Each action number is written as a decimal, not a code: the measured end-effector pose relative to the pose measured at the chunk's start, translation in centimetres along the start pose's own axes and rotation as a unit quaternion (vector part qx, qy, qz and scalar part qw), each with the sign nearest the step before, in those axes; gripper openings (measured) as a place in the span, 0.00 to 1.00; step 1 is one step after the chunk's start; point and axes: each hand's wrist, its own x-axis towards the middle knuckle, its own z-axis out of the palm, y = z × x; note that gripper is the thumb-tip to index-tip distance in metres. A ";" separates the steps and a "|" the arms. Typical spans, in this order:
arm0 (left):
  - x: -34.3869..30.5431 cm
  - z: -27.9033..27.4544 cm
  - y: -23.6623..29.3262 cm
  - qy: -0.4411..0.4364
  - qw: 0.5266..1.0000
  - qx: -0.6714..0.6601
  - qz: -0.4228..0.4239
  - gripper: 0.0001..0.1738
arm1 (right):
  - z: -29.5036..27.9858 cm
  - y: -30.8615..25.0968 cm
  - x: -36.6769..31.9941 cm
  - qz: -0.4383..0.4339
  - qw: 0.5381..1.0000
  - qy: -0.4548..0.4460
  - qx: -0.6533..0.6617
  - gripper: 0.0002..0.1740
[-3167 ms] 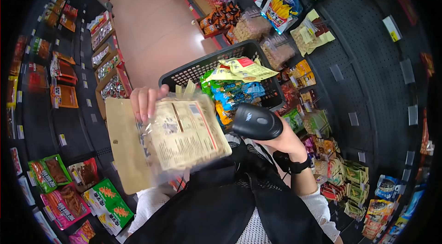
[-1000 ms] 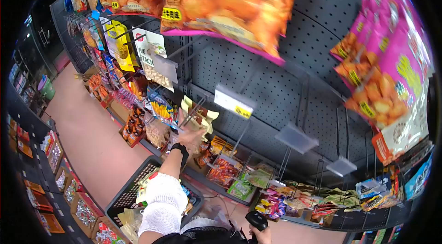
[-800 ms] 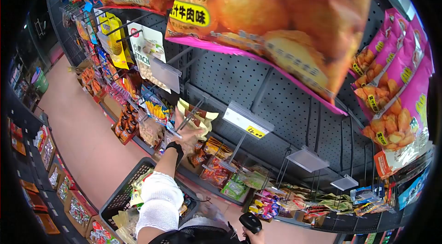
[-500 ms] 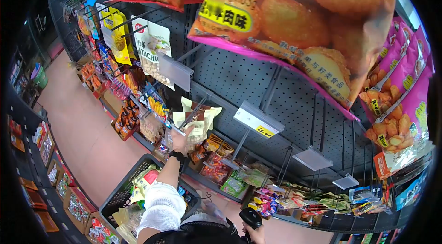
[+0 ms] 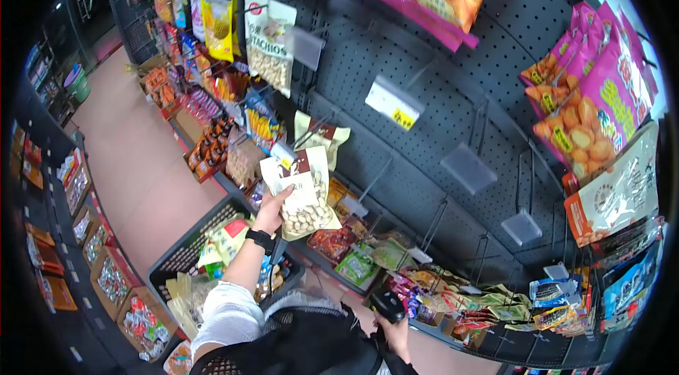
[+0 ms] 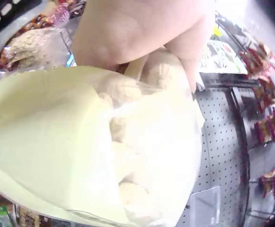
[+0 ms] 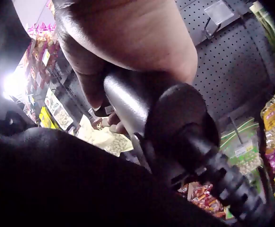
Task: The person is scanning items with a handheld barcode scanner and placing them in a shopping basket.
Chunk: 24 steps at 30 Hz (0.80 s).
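My left hand (image 5: pixel 269 211) grips a cream and brown bag of in-shell nuts (image 5: pixel 308 219) by its edge, thumb across the front. Up close in the left wrist view, the clear part of the bag (image 6: pixel 151 127) shows nuts below the hand (image 6: pixel 142 28). A similar bag (image 5: pixel 332 138) hangs on the rack just behind it. Low and to the right, my right hand (image 5: pixel 396 336) holds a black handheld barcode scanner (image 5: pixel 387 304). Its handle and ribbed cord (image 7: pixel 222 175) fill much of the right wrist view, with the fingers (image 7: pixel 87 87) wrapped round the handle.
A black shopping basket (image 5: pixel 170 255) with several snack packs stands below the left forearm. Hooks with price tags (image 5: pixel 393 101) jut from the perforated rack. Pink snack bags (image 5: pixel 601 103) hang at right. A pistachio bag (image 5: pixel 271 39) hangs at upper left, with boxed snacks (image 5: pixel 212 145) lower down.
Half a second ago my left hand was at the bags on the hook; now one bag is away from the rack in that hand. The scanner stays in my right hand. The view has shifted.
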 end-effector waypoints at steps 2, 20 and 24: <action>-2.7 -1.7 -0.4 0.001 1.000 -0.019 -0.024 0.21 | -0.8 0.2 0.1 -0.017 1.000 0.001 -0.001 0.11; -20.4 3.7 0.2 -0.491 0.763 -0.390 0.153 0.10 | 5.6 -10.5 -4.4 -0.229 0.839 -0.481 -0.112 0.28; -21.7 0.9 0.5 -0.471 0.764 -0.401 0.183 0.10 | 8.2 -11.2 -5.9 -0.266 0.810 -0.504 -0.137 0.27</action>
